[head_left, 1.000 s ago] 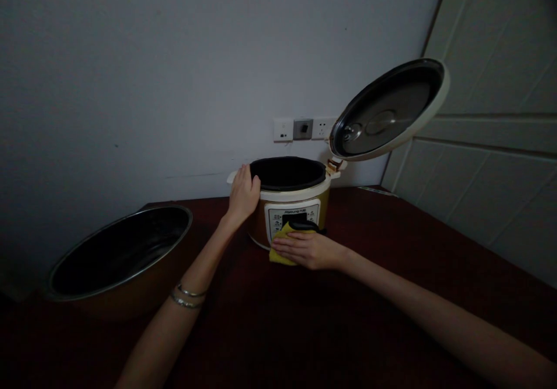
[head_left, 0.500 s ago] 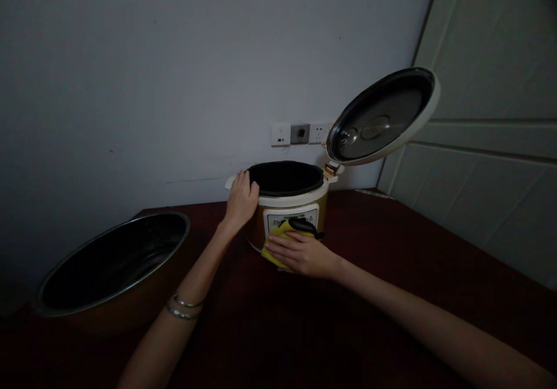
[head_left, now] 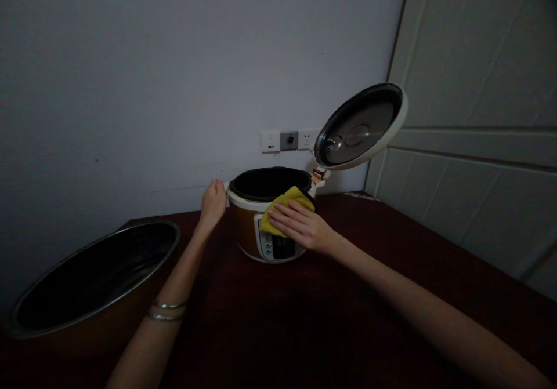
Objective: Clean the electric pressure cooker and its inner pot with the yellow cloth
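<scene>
A rice cooker (head_left: 246,226) with a gold body and white rim stands on the dark red table, its lid (head_left: 363,128) raised to the right. My left hand (head_left: 213,202) is closed around the white handle on the cooker's left side. With my right hand (head_left: 302,226) I press a yellow cloth (head_left: 287,203) with a dark edge against the upper front of the cooker. The cloth covers part of the control panel (head_left: 278,247); its lower buttons and dark display show below. The cooker's inside is dark.
At the left lies a large inner pot (head_left: 161,264), tilted, its dark inside showing. Behind the cooker, wall sockets and a switch (head_left: 289,140) are set in the pale wall. A panelled door or cabinet (head_left: 470,145) rises beyond the table (head_left: 261,319) on the right.
My left hand has moved from the cooker's rim to its left handle. My right hand has slid the cloth up the front panel. The cooker has turned slightly, and the view has shifted.
</scene>
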The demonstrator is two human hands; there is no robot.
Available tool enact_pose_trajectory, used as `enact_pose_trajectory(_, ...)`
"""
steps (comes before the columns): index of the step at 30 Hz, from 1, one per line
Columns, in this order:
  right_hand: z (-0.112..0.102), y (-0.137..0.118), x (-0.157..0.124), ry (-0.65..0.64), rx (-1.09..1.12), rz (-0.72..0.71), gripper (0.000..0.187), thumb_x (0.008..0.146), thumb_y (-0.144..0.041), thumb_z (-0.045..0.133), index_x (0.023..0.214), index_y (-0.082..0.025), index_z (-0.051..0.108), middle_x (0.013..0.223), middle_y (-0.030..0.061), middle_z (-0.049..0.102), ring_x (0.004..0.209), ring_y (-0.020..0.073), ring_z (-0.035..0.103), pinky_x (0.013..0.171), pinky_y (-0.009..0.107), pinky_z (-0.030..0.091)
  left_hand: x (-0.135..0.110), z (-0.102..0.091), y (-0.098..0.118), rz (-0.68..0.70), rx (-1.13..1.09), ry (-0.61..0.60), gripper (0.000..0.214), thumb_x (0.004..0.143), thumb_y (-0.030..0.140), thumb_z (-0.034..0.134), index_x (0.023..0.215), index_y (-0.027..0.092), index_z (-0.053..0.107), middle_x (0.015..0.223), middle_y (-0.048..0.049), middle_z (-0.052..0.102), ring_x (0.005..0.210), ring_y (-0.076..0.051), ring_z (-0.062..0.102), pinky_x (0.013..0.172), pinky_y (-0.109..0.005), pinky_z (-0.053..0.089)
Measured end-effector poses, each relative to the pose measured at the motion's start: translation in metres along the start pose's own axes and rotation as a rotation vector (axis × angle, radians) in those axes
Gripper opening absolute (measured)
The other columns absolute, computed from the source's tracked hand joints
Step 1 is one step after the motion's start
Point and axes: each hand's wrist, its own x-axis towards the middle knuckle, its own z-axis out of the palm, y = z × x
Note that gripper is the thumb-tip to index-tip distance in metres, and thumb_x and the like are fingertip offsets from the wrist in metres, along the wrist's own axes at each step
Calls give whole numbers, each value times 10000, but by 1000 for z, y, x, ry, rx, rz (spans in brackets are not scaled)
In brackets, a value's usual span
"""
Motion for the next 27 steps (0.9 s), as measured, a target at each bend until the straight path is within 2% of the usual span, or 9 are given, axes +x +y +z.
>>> enact_pose_trajectory(3, 9, -9, 0, 15, 17, 9, 388, 890, -70, 443, 1275, -53, 483, 1369, 124, 456, 1349, 236, 270, 1068, 435, 365, 0, 9, -4, -54, -51, -16, 396, 884, 343, 260, 945, 137, 592, 1064, -165, 649, 1097, -256, 559, 975, -439, 390)
enact_pose_trajectory(7, 38, -42, -24, -64, 123, -91, 369, 871, -73, 473, 1231, -1, 512, 1358, 159, 464, 1319, 215, 340, 1057, 343, 395, -3, 15, -8, 8, -9, 10, 397, 874, 308, 258, 990, 118, 587, 1110, -178, 625, 1129, -251, 541, 998, -410, 377)
enact_pose_trajectory(11, 57, -61, -46, -84, 183, -87, 395, 905, -247, 487, 1233, -30, 522, 1320, 136, 514, 1272, 178, 421, 1016, 296, 433, -4, 13, -11, 28, 72, -9, 383, 856, 260, 267, 962, 101, 599, 1045, -188, 646, 1050, -258, 584, 947, -405, 415)
enact_pose_trajectory(13, 57, -59, -48, -68, 174, -90, 383, 916, -269, 470, 1233, -64, 533, 1304, 109, 536, 1261, 155, 435, 1011, 276, 431, -4, 13, -11, 22, 80, 16, 370, 839, 232, 276, 968, 111, 602, 1048, -173, 652, 1051, -256, 584, 949, -409, 413)
enact_pose_trajectory(15, 54, -53, -44, -57, 128, -130, 343, 924, -210, 445, 1232, -95, 539, 1315, 72, 531, 1263, 136, 430, 1019, 267, 418, -5, 14, -12, 26, 76, 47, 370, 828, 219, 284, 992, 125, 603, 1084, -156, 648, 1086, -254, 569, 970, -410, 397)
enact_pose_trajectory(19, 42, -37, -22, 2, -7, -187, 306, 918, -161, 435, 1187, -120, 576, 1357, 46, 487, 1275, 157, 417, 1011, 306, 421, -7, 15, -12, 59, 90, 63, 396, 835, 223, 274, 1006, 121, 616, 1116, -164, 639, 1096, -261, 570, 974, -401, 396)
enact_pose_trajectory(24, 33, -21, 12, 97, -89, -85, 282, 900, -156, 472, 1154, -143, 596, 1331, 51, 515, 1293, 198, 392, 1053, 404, 362, -10, 13, -8, 74, 88, 77, 415, 839, 220, 280, 1028, 92, 627, 1121, -180, 637, 1093, -255, 577, 974, -369, 397)
enact_pose_trajectory(27, 38, -26, 13, 116, -78, -27, 261, 900, -177, 481, 1131, -164, 604, 1331, 46, 517, 1315, 197, 358, 1073, 464, 316, -11, 12, -7, 69, 96, 71, 425, 842, 222, 279, 1049, 83, 623, 1129, -181, 636, 1094, -253, 578, 971, -369, 398)
